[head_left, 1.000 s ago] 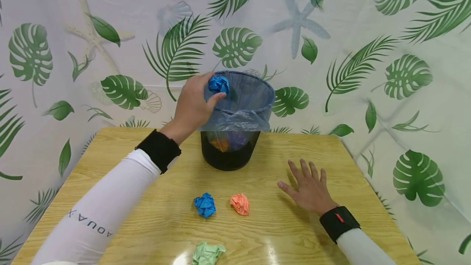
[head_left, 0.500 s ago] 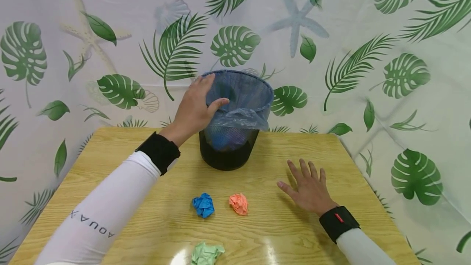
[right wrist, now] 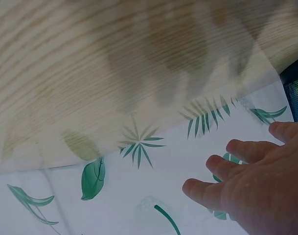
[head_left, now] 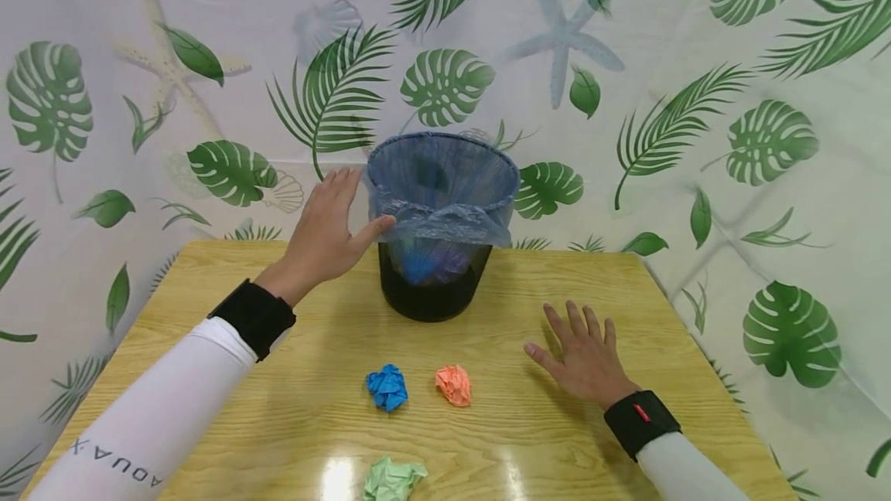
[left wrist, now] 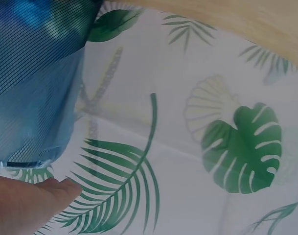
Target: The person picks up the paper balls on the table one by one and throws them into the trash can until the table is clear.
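Observation:
My left hand (head_left: 327, 230) is beside the left rim of a mesh waste bin (head_left: 435, 292), fingers extended and holding nothing. A blue plastic bag (head_left: 445, 223) lines the bin and folds over its rim. Through the mesh, blue and purple shapes show low inside. Right of the bin, my right hand (head_left: 585, 358) is spread low over the table, with nothing in it. In front of the bin lie a crumpled blue paper ball (head_left: 387, 388) and a crumpled orange paper ball (head_left: 454, 386). A light green crumpled paper (head_left: 394, 479) lies nearer, partly cut off by the frame.
The wooden table (head_left: 278, 408) runs back to a wall covering (head_left: 626, 45) printed with green leaves, starfish and shells. The bin stands near the table's back edge.
A second blue paper ball was in my left hand above the bin; the hand let it go into the bin, then moved left and down. The right hand has stayed put.

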Tool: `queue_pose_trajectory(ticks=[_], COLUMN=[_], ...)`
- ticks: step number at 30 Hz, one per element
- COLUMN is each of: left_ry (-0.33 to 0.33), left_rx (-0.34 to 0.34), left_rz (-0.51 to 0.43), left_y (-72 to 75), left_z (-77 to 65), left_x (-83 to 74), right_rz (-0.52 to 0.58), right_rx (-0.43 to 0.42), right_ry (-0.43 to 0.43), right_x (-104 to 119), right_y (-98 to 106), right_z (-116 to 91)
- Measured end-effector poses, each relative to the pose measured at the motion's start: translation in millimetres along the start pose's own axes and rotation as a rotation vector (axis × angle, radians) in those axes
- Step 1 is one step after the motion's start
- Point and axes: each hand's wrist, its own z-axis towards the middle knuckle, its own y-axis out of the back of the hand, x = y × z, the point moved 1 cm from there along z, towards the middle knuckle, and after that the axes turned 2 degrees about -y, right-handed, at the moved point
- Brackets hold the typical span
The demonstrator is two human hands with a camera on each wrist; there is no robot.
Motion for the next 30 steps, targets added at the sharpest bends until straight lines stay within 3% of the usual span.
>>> queue_pose_trajectory(ticks=[4, 12, 30], left_ry=[-0.01, 0.031, 0.168], left_rx=[0.036, 0.141, 0.222], left_rz=[0.062, 0.147, 0.272], left_y=[-2.0, -8.8, -33.1], left_z=[-15.2, -46.1, -114.6], left_x=[10.8, 29.7, 71.5], right_rz=[0.007, 0.008, 0.027], right_rx=[-0.004, -0.005, -0.021], right_ry=[0.0, 0.002, 0.02], right_x=[1, 5, 17], right_y=[0, 1, 1], right_z=[-1, -2, -3])
